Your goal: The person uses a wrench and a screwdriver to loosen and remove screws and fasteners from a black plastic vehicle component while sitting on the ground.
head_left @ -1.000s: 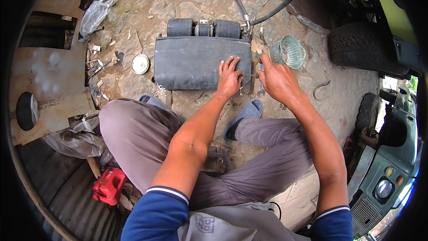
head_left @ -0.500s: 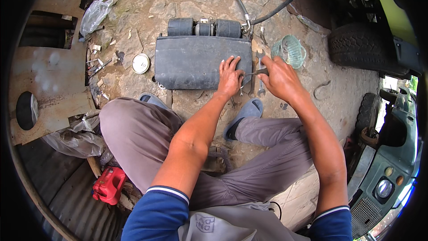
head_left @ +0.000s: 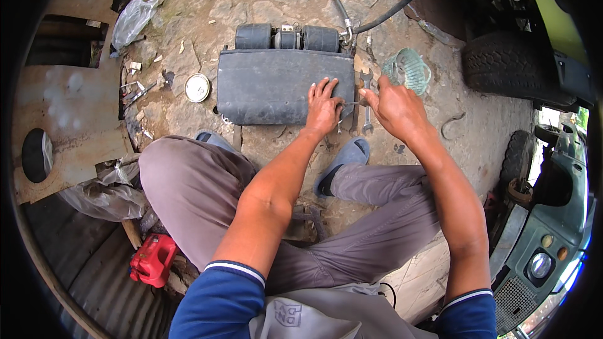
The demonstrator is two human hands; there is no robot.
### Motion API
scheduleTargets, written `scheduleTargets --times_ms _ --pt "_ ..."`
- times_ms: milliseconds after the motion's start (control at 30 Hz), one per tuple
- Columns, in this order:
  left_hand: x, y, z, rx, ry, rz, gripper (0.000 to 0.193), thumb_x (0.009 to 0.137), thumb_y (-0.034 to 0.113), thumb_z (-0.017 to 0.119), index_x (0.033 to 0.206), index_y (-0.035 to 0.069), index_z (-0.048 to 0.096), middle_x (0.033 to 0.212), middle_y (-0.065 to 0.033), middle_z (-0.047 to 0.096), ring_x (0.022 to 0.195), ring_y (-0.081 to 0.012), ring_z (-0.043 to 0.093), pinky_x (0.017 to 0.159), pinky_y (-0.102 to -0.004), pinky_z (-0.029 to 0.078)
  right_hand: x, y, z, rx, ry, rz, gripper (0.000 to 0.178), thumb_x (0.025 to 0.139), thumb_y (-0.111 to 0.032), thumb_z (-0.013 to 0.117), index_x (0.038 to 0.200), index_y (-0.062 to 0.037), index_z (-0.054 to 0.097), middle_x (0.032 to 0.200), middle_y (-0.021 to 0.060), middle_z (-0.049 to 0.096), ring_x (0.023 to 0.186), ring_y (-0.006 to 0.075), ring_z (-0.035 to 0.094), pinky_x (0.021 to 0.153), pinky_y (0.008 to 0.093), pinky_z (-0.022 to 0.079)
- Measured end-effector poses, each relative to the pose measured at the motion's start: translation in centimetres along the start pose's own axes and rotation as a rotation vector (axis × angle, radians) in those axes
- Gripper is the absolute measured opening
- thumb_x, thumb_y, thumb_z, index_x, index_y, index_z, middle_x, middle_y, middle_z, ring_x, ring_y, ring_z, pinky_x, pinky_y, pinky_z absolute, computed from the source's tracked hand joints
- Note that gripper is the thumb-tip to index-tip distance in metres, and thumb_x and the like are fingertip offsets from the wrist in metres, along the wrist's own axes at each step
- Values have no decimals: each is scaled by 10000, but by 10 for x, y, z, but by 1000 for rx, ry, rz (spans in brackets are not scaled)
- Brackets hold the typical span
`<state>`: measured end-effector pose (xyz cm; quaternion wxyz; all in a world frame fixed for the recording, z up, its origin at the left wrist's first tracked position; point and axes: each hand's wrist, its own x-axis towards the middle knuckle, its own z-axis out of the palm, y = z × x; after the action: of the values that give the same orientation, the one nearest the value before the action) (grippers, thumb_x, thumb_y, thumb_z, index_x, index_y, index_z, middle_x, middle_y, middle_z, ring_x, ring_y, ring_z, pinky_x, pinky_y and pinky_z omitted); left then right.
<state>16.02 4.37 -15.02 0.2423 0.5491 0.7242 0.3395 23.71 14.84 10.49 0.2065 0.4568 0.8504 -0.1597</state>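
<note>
A black plastic blower unit (head_left: 276, 85) lies on the ground before me, with a motor between two dark round housings along its far side. My left hand (head_left: 323, 113) rests on its right near corner, fingers spread flat on the cover and thumb by the edge. Off the unit's right side, my right hand (head_left: 399, 108) is closed round a screwdriver (head_left: 353, 103), its thin shaft pointing left at the unit's edge beside my left thumb. The handle is mostly hidden in my fist, and the tip's contact cannot be made out. A wrench (head_left: 367, 103) lies just left of my right hand.
A green plastic basket (head_left: 416, 75) stands beyond my right hand. Black hoses (head_left: 392, 16) run from the unit's far right corner. A round tin (head_left: 197, 88) sits left of it. A red jerrycan (head_left: 154, 258) and rusty sheet metal (head_left: 69, 100) lie left; vehicle parts line the right.
My right hand has turned on the screwdriver, its thumb now reaching further left along the handle. My left hand has stayed on the unit.
</note>
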Motion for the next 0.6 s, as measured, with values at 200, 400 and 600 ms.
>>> scheduleTargets --times_ms 200,400,600 --pt "2 9 -2 4 -19 -10 142 826 116 752 958 123 803 1555 -103 466 1505 -333 307 1253 -564 184 -3 19 30 -48 267 -455 262 944 -183 659 1050 26 543 835 289 703 829 472 709 731 536 568" --pt "3 5 -5 21 -8 -10 135 826 122 754 953 118 801 1543 -116 481 1498 -339 317 1247 -567 197 -8 -1 13 -13 47 -198 256 927 -72 562 1144 25 468 895 308 680 790 500 699 694 551 564" --pt "8 9 -6 56 -10 45 126 821 142 759 936 119 803 1528 -143 491 1481 -361 335 1234 -574 215 -14 8 17 -40 199 -360 228 967 -112 572 1153 -14 485 839 311 683 819 478 709 688 555 558"
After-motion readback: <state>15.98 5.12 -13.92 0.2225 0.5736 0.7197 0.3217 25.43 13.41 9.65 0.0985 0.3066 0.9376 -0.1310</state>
